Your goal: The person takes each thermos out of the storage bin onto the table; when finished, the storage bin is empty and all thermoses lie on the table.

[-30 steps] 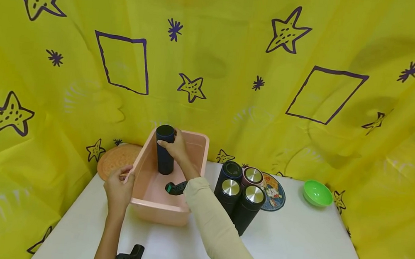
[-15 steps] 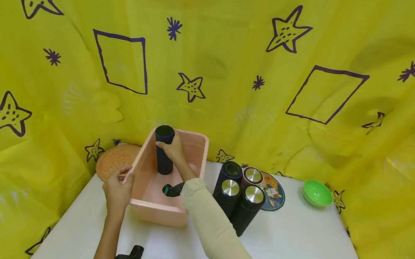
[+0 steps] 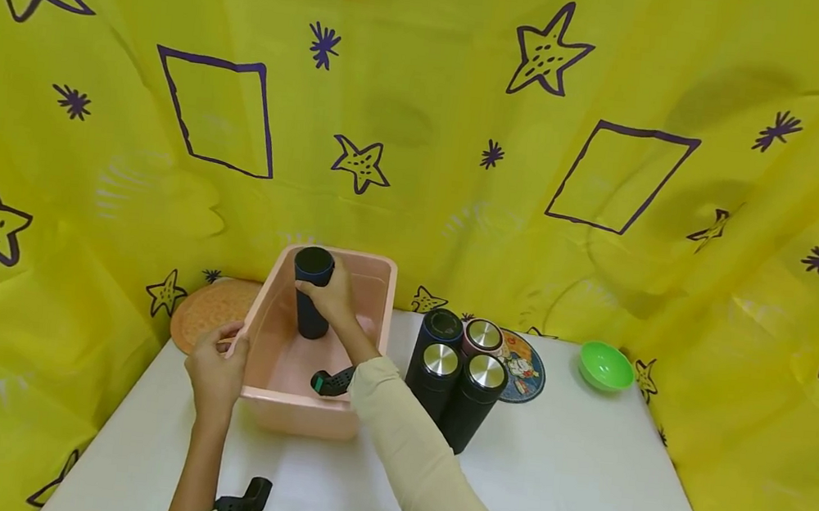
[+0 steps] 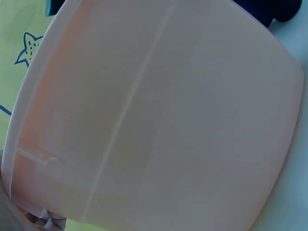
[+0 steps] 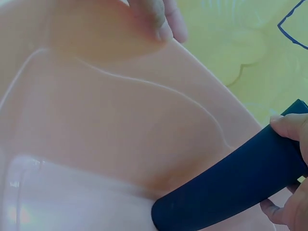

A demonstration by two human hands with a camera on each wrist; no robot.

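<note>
**Asker:** On the white table (image 3: pixel 581 469), what are the two hands doing?

**Describer:** At the left of the table sits a pink plastic tub (image 3: pixel 291 409). The right hand (image 3: pixel 335 298) is wrapped round the upper part of a dark blue flask (image 3: pixel 311 299), which stands upright inside the tub near its far wall. From the right wrist view the flask's base looks to be at or just above the tub floor; contact cannot be confirmed. The left hand (image 3: pixel 215 373) grips the tub's left rim, with fingers curled over the edge.

**Asker:** What else is nearby?

**Describer:** Just right of the tub stands a tight cluster of four more flasks (image 3: pixel 453 375), three with silver caps, partly on a round picture mat (image 3: pixel 524 369). A green bowl (image 3: pixel 606 367) sits well apart at the far right, and an orange woven mat (image 3: pixel 207 318) lies behind the tub on the left.

**Asker:** How would this step be done well?

**Describer:** My judgement: keep the flask vertical, let the base settle flat before loosening the fingers, and keep the left hand bracing the rim so the light tub does not slide or tip.
</note>
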